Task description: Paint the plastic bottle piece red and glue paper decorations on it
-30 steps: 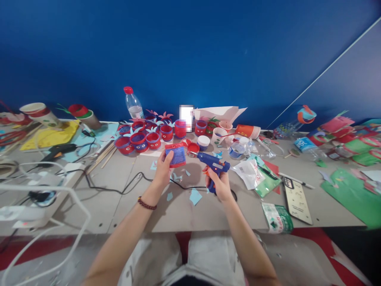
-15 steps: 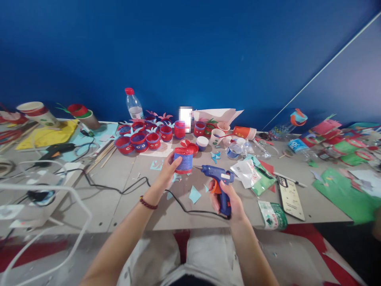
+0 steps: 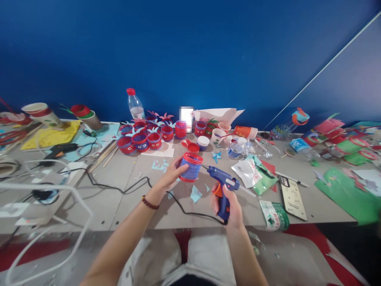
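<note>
My left hand is wrapped round a small red and blue paper cup, held tilted above the table with its open rim up. My right hand grips the handle of a blue glue gun with an orange trigger. The gun's nozzle points left and touches the cup's right side near the rim. A black cord runs from the gun's handle across the table to the left.
A cluster of finished red and blue cups and a water bottle stand at the back. Paper scraps, packets, a black glue gun and a white wire rack lie around. Green paper lies right.
My left hand brought the cup nearer and tipped its rim up. My right hand moved the glue gun down and right, and its nozzle now meets the cup.
</note>
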The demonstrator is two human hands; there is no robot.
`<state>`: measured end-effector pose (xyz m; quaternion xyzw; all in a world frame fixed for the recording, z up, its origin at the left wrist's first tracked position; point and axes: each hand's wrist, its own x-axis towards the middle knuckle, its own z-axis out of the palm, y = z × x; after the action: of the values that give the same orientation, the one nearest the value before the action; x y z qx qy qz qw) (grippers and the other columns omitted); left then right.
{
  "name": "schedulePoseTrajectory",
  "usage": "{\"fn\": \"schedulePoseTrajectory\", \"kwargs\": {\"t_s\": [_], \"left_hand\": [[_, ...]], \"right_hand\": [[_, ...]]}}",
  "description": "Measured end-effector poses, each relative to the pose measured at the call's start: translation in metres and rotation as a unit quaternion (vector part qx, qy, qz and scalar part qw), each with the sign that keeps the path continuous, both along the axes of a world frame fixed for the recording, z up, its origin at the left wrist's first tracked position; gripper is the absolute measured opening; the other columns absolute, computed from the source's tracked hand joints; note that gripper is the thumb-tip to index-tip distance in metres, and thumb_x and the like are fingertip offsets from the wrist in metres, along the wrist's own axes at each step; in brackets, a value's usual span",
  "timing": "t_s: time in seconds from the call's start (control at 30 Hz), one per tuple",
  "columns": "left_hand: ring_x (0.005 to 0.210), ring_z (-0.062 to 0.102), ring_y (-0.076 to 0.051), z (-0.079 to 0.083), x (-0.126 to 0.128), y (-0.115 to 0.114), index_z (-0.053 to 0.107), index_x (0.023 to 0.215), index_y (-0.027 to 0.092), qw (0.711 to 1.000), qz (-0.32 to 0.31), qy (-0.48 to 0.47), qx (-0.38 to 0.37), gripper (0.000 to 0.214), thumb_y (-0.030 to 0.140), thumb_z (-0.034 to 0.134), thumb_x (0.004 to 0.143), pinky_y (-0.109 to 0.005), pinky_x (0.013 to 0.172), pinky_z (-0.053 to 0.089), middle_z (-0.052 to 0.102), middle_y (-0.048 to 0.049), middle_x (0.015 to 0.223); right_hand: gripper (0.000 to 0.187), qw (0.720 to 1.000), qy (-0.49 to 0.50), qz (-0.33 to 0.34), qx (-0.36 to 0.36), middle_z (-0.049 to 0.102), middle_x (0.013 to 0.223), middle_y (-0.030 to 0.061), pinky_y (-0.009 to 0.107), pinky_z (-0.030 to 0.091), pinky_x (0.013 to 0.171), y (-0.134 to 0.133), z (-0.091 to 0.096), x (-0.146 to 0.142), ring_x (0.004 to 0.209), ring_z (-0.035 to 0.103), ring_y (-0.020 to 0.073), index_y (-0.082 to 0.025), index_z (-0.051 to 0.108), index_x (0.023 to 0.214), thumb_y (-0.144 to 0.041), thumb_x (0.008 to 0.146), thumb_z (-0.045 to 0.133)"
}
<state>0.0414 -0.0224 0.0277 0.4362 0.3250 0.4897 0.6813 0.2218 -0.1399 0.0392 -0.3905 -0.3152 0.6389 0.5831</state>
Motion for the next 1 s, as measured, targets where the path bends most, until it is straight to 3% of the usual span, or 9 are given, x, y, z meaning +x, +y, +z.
{"fn": "schedulePoseTrajectory", "kwargs": {"t_s": [0.3, 0.73, 1.0], "left_hand": [[0.097, 0.068, -0.029, 0.003, 0.0007, 0.0011, 0.07, 0.102, 0.018, 1.0, -0.005, 0.003, 0.008, 0.06, 0.054, 0.085, 0.056, -0.037, 0.081, 0.056, 0.073, -0.009, 0.099], [0.095, 0.068, -0.029, 0.0008, -0.0013, 0.002, 0.069, 0.103, 0.018, 1.0, 0.004, 0.015, -0.002, 0.061, 0.052, 0.085, 0.055, -0.037, 0.08, 0.055, 0.072, -0.0091, 0.098], [0.093, 0.066, -0.027, 0.0018, -0.0012, 0.0036, 0.069, 0.101, 0.018, 0.998, 0.038, 0.038, 0.033, 0.058, 0.047, 0.087, 0.054, -0.035, 0.079, 0.054, 0.071, -0.0088, 0.1]], "right_hand": [[0.037, 0.994, -0.078, -0.072, 0.02, 0.053, 0.042, -0.0038, 0.016, 0.032, 0.036, 0.004, 0.0002, -0.0028, 0.036, 0.044, 0.0077, -0.017, 0.06, 0.082, -0.053, 0.086, 0.058], [0.039, 0.989, -0.118, -0.089, 0.002, 0.051, 0.041, -0.0046, 0.019, 0.034, 0.035, 0.0049, 0.0037, -0.0042, 0.034, 0.044, 0.0094, -0.017, 0.061, 0.083, -0.056, 0.084, 0.06], [0.042, 0.962, -0.238, -0.13, 0.009, 0.055, 0.044, -0.0013, 0.023, 0.038, 0.043, 0.0013, 0.0094, -0.0044, 0.04, 0.048, 0.0107, -0.017, 0.062, 0.075, -0.058, 0.084, 0.061]]}}
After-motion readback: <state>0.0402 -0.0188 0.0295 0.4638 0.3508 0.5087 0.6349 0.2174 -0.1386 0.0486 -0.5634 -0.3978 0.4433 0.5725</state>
